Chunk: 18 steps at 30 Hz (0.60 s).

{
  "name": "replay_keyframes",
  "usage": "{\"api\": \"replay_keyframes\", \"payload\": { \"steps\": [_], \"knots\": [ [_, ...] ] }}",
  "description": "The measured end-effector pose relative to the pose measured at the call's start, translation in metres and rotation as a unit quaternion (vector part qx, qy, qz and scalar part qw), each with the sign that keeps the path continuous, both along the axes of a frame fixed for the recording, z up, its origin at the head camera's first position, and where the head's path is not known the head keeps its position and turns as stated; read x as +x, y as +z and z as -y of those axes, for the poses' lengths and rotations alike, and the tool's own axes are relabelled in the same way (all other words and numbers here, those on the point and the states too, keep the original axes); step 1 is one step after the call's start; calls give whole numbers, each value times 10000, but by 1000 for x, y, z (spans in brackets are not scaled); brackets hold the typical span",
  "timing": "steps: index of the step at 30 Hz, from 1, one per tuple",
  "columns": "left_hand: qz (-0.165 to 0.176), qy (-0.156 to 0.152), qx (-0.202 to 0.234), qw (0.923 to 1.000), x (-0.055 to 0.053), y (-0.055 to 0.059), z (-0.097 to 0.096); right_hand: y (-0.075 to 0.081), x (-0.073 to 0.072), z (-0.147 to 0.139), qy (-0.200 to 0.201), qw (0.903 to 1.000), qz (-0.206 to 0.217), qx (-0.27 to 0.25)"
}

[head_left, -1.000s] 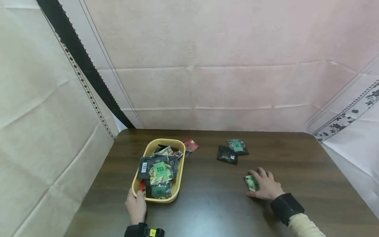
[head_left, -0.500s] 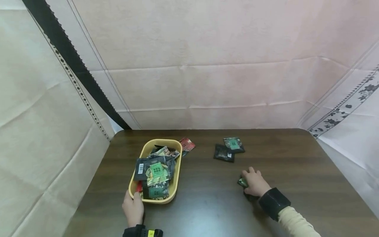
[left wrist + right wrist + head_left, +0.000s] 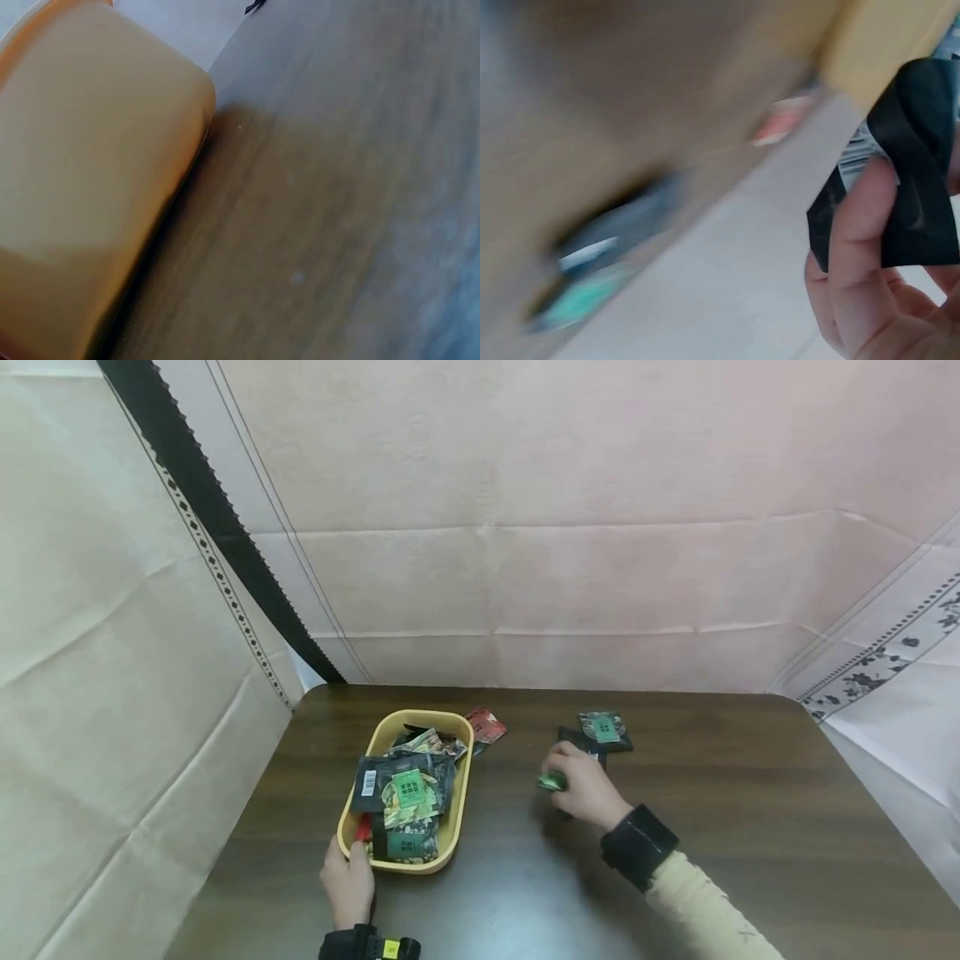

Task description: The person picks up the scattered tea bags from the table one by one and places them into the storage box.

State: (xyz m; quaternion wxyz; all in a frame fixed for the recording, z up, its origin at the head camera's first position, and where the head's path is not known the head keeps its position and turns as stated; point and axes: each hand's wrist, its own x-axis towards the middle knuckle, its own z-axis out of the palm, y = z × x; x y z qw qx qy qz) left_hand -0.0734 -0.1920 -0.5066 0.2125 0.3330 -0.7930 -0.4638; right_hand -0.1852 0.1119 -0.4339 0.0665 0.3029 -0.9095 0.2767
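My left hand (image 3: 348,885) grips the near left corner of a yellow plastic basket (image 3: 453,831), thumb over the rim. Several dark seasoning-like packets (image 3: 408,789) with green labels are heaped in the basket. To its right, above the table, my right hand (image 3: 588,787) pinches a small packet (image 3: 552,781) whose green face shows in the head view. In the right wrist view the back of this packet (image 3: 922,195) is black with a barcode, partly covered by a finger. The left wrist view shows the basket's outer wall (image 3: 97,150) but no fingers.
A packet with a green label (image 3: 606,732) overlaps a black packet (image 3: 572,736), which the right hand partly hides. Behind the basket's far right corner lies a red packet (image 3: 487,725) with a dark one under it. Pale cloth (image 3: 525,577) hangs beyond the brown table's (image 3: 750,760) far edge.
The right hand has picked up the green-faced packet from the table and carried it left toward the basket. The left hand has kept its grip on the basket, which stays in place.
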Motion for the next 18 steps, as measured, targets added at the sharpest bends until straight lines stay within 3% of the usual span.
{"api": "replay_keyframes", "payload": {
  "steps": [4, 7, 13, 18],
  "knots": [
    [-2, -51, 44, 10000, 1, -1, 1, 25, -6, 57, 492, 9978, -214, -386],
    [-23, -75, 36, 10000, 1, -2, 1, 39, -12, 99, 776, 9959, -252, -387],
    [-72, -136, 39, 9999, 2, -4, -1, 47, -21, 164, 808, 9953, 46, 522],
    [-69, -67, -1, 10000, 2, -3, 0, 43, -24, 187, 715, 9906, 201, 1148]
  ]
}}
